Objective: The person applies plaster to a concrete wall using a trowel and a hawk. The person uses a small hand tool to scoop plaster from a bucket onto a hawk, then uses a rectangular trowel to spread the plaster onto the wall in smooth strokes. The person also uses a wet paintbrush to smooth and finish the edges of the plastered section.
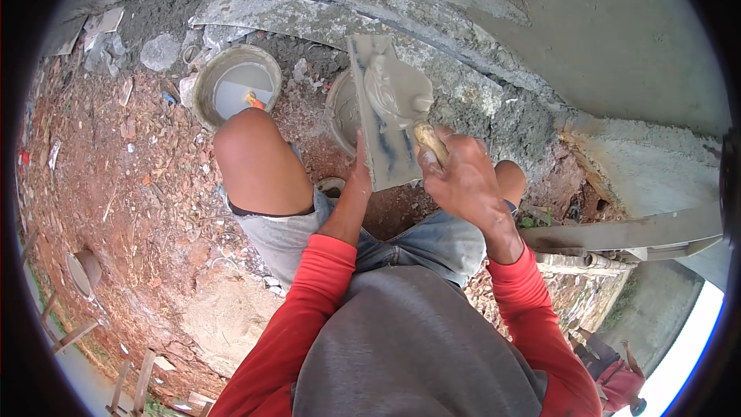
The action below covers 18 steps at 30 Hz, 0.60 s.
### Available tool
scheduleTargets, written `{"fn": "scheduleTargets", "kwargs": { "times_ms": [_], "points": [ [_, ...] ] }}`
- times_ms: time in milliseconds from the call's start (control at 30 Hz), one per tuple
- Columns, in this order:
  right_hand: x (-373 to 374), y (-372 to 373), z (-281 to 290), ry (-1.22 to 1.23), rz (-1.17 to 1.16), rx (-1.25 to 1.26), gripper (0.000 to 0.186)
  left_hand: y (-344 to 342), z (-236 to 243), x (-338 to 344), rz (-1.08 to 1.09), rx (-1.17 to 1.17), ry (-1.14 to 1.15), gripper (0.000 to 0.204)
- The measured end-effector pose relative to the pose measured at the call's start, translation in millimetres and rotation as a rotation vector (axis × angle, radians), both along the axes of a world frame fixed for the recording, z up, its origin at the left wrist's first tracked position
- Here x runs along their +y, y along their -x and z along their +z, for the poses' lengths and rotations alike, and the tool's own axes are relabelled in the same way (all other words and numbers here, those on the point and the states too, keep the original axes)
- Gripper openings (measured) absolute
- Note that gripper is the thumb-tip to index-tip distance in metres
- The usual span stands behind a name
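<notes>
My left hand (359, 165) grips a flat, grey-smeared mortar board (392, 164) near its left edge; most of its fingers are hidden behind it. Wet grey mortar (391, 93) lies heaped over the board's far part. My right hand (465, 179) is closed round the wooden handle of a trowel (430, 144), whose blade sits at the mortar and is mostly coated by it. Partly covered by the board is a bucket (340, 112) with grey mix inside. Left of it, past my knee, stands a bucket of cloudy water (245, 81) with an orange-handled tool (255, 102) in it.
A plastered wall (617, 38) rises ahead and right, above a rough concrete ledge (463, 93). Debris litters the reddish ground (154, 185). Another round container (84, 272) lies far left. A wooden plank (625, 232) runs at right; another person (614, 371) is at lower right.
</notes>
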State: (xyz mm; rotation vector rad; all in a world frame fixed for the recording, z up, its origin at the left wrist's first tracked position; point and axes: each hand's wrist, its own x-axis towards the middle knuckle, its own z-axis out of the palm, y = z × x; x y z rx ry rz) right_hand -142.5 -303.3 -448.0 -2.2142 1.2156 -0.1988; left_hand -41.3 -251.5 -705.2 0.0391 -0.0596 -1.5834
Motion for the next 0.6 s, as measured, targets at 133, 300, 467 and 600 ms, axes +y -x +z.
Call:
{"fn": "scheduleTargets", "kwargs": {
  "times_ms": [133,300,467,600],
  "points": [
    [-4.1,3.7,-4.9,0.155,-0.011,-0.013,0.020,-1.4,5.9,-14.1,-0.057,0.092,-0.084,0.094],
    [-33.2,15.9,11.8,-0.192,-0.143,-0.095,0.022,-33.3,22.8,-16.6,0.098,-0.103,-0.233,0.085],
    [-74.5,47.2,-66.9,-0.313,-0.113,0.074,0.032,-48.4,54.7,-6.8,0.241,-0.306,-0.294,0.077],
    [-52.7,40.9,-168.4,-0.230,-0.021,0.138,0.042,-55.6,58.2,0.1,0.264,-0.319,-0.259,0.076]
  ]
}}
